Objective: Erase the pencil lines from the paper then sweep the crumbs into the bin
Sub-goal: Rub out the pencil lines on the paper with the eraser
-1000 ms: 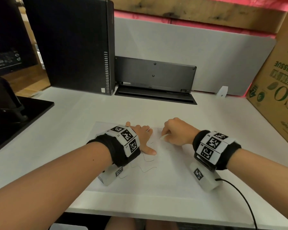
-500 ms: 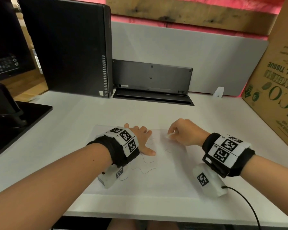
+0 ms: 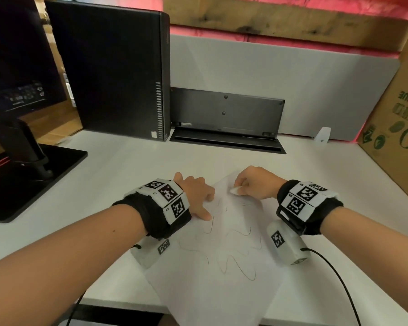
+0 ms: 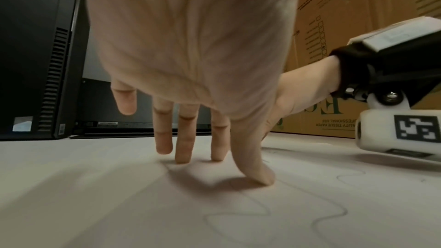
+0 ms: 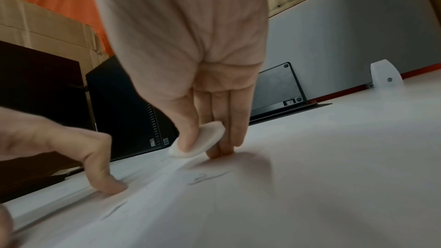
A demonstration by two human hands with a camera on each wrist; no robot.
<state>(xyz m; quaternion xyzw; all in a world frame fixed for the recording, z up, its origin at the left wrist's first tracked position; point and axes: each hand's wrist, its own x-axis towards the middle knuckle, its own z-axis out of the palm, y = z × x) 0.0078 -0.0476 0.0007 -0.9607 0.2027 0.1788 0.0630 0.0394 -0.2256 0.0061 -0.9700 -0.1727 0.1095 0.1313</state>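
Head view has the white sheet of paper with wavy pencil lines lying skewed on the white desk, its near corner hanging past the front edge. Left hand is spread flat, fingertips pressing on the sheet. Right hand pinches a small white oval eraser between thumb and fingers, its lower edge right at the paper's far corner.

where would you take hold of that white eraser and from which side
By its two flat faces, from above. The eraser is a thin oval disc standing on edge on the paper; the right hand pinches it so, thumb on one face, fingers behind.
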